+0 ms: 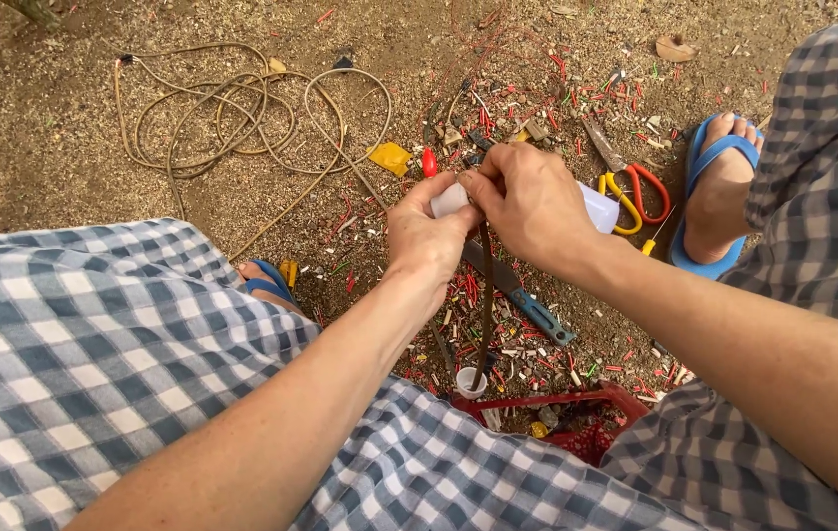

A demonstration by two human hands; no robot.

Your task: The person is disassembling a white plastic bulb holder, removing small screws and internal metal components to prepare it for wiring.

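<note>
Both hands (478,221) pinch a brown cable (485,305) hanging straight down.

Plastic, cloth and gritty earth

The white fitting (450,200) pinched by the left hand (426,236) and right hand (529,202) looked like smooth matt plastic; the brown cable (485,295) below it was dull rubbery sheathing. The scissors (635,195) had glossy plastic handles, the checked cloth (94,344) was soft woven cotton, the ground (45,128) coarse and sandy.

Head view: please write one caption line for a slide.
Left hand and right hand hold a white plastic tube with a hanging brown cord above littered sandy ground.
</note>
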